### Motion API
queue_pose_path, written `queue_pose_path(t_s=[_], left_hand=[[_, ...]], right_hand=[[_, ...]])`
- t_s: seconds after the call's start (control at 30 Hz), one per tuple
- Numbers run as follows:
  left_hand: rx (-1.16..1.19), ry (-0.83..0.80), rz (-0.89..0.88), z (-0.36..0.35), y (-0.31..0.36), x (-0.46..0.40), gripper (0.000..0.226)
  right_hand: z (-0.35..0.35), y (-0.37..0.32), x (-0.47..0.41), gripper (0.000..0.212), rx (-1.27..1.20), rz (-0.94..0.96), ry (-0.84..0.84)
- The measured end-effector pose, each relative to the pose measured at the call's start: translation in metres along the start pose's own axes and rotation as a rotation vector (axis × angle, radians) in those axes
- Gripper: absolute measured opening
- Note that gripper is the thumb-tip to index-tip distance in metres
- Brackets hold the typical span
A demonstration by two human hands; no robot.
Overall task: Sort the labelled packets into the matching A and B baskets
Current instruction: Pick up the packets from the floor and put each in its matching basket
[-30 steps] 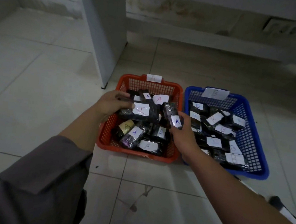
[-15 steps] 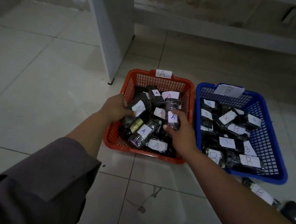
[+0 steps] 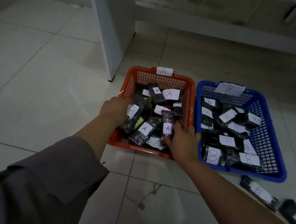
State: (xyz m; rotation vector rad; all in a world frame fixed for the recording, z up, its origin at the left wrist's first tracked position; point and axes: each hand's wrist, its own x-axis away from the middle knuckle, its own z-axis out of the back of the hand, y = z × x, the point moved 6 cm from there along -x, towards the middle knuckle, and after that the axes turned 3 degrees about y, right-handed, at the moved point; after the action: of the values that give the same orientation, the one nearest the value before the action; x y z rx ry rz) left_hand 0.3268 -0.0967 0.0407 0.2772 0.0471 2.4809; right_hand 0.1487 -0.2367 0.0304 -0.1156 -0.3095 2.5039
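Pale tiled floor [image 3: 36, 85], dim light; white cabinet leg [image 3: 111, 35] at 12 o'clock. Red basket [image 3: 189, 90] tagged A touches blue basket [image 3: 275, 143] tagged B at its 3 o'clock; both hold dark labelled packets. Left hand [image 3: 115, 108] inside red basket's 9 o'clock wall, fingers curled round a large A packet [image 3: 136, 114]. Right hand [image 3: 182, 141] over the 5 o'clock corner, fingers pinching an upright A packet [image 3: 167, 123]. Loose B packet [image 3: 259, 193] on floor at blue basket's 5 o'clock.
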Motion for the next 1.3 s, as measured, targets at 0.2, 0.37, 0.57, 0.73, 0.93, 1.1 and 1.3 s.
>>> queue_pose_path(t_s=[0.2,0.37,0.57,0.73,0.93,1.1,1.3], left_hand=[[-0.156,-0.044,-0.056,0.001,0.003,0.007,0.049],[0.064,-0.017,-0.224,0.015,0.04,0.016,0.044],[0.208,0.009,-0.521,0.029,0.141,0.034,0.037],[0.16,0.053,-0.78,0.023,0.24,0.076,0.032],[0.038,-0.169,-1.089,-0.033,0.329,0.161,0.03],[-0.024,-0.415,-1.243,-0.102,0.358,0.244,0.042],[-0.015,-0.477,-1.291,-0.168,0.345,0.324,0.082]], right_hand=[[-0.009,0.0,0.003,0.032,0.069,0.098,-0.039],[0.013,0.019,-0.002,0.03,-0.075,0.077,-0.013],[0.078,0.089,0.008,0.029,-0.354,0.065,0.091],[0.118,0.164,0.06,0.029,-0.303,-0.028,0.153],[0.104,0.244,0.149,0.032,-0.1,-0.108,0.034],[0.076,0.277,0.215,0.035,-0.097,-0.121,-0.15],[0.047,0.294,0.283,0.048,-0.101,-0.004,-0.293]])
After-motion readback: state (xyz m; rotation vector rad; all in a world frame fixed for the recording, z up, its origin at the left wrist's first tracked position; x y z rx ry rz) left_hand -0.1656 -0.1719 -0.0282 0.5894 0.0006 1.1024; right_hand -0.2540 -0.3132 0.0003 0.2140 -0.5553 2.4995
